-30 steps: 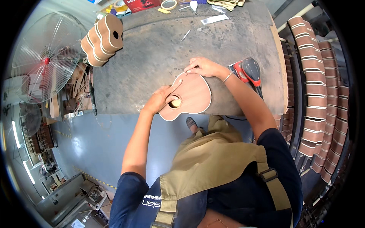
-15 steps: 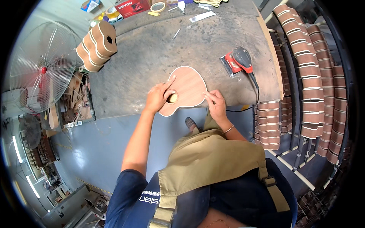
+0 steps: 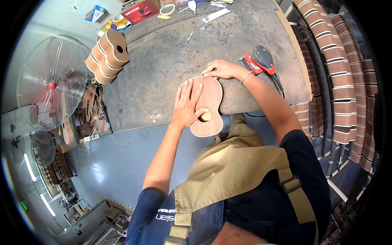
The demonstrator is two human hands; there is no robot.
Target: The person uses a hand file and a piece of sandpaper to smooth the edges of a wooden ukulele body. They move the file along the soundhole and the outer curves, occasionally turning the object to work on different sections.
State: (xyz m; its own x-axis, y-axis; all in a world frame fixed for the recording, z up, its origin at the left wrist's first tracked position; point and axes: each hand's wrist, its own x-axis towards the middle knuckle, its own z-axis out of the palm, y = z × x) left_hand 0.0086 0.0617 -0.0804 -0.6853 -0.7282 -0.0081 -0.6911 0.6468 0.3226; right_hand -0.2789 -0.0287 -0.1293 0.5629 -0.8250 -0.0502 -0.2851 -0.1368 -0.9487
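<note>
A ukulele body (image 3: 210, 94) with a reddish-brown wooden top, a pale edge strip and a round sound hole lies at the near edge of the workbench, its near end jutting past that edge. My left hand (image 3: 188, 104) rests flat on the top, fingers stretched out and thumb by the sound hole. At the body's far rim is my right hand (image 3: 220, 69), its fingers bent and drawn together against the edge. Whatever may be between those fingertips is too small to make out. A red and black power sander (image 3: 259, 59) stands just beyond my right wrist.
Joined ukulele bodies (image 3: 107, 57) stand at the bench's left end, beside a large wire-guard fan (image 3: 53, 83). Tape (image 3: 167, 9), a red box (image 3: 141, 11) and a white strip (image 3: 216, 15) lie at the back. Racks of striped bodies (image 3: 341, 90) line the right side.
The ukulele body has turned, its sound-hole end now toward me. My right hand has moved from its right side to the far rim; my left hand now lies flatter on the top.
</note>
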